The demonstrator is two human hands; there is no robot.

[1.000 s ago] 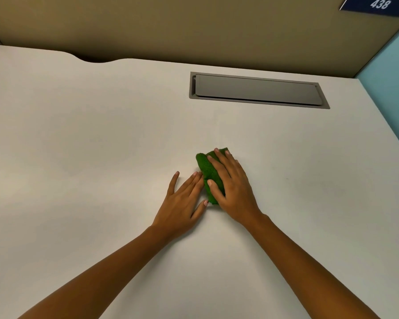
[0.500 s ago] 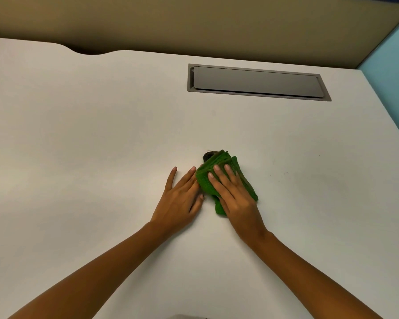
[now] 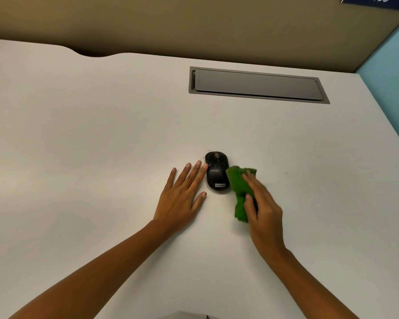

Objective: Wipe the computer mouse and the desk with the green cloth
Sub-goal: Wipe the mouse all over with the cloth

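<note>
The mouse, covered by my cloth half a second ago, now lies bare on the white worktop, specks on its top. I have swept the cloth off toward 3 o'clock; my right hand keeps its grip closed on it, just beside the mouse. My left hand stays flat and open at 9 o'clock, one fingertip touching the mouse.

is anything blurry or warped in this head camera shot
Head view: the right hand and green cloth are motion-smeared; the mouse and left hand look sharp; wide-angle bending curves the desk edges.
</note>
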